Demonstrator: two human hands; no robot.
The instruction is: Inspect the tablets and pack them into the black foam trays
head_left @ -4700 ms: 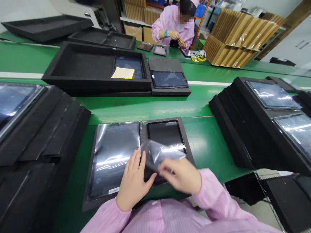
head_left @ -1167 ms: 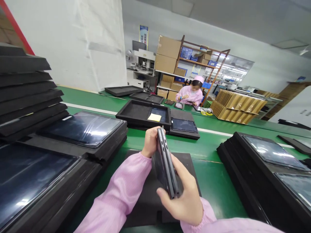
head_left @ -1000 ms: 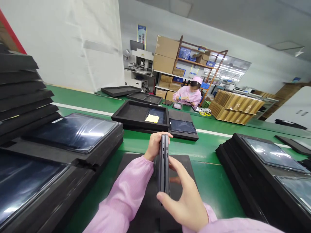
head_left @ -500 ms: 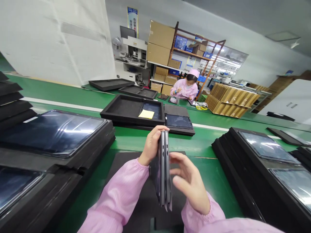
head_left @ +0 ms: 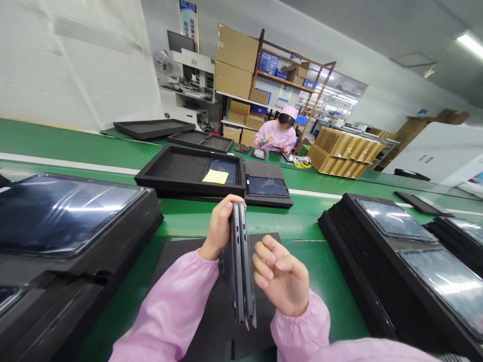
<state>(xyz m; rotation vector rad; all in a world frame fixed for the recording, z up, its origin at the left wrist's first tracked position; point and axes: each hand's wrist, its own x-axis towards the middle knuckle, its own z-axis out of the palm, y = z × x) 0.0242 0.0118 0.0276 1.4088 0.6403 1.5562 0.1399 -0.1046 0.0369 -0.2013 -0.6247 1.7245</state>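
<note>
Two tablets (head_left: 238,261) stand on edge side by side, their narrow sides with ports facing me. My left hand (head_left: 216,227) is closed around their far upper end, thumb on the left face. Thin clear film sticks out at their near lower corner. Just right of them is my right hand (head_left: 284,277), fingers curled in and thumb against the index finger; nothing shows in it, and it looks apart from the tablets. Beneath lies a black foam sheet (head_left: 171,254) on the green bench (head_left: 332,281).
Stacked black foam trays with tablets flank me, at left (head_left: 124,236) and right (head_left: 339,221). Ahead, a foam tray (head_left: 169,171) holds a tablet and a yellow note (head_left: 215,176). Beside it, another tablet (head_left: 267,186) lies in foam. A co-worker (head_left: 277,134) sits across the bench.
My right hand has curled its fingers in, where they were spread beside the tablets. My left hand keeps its hold. The whole view has shifted, so things appear further left.
</note>
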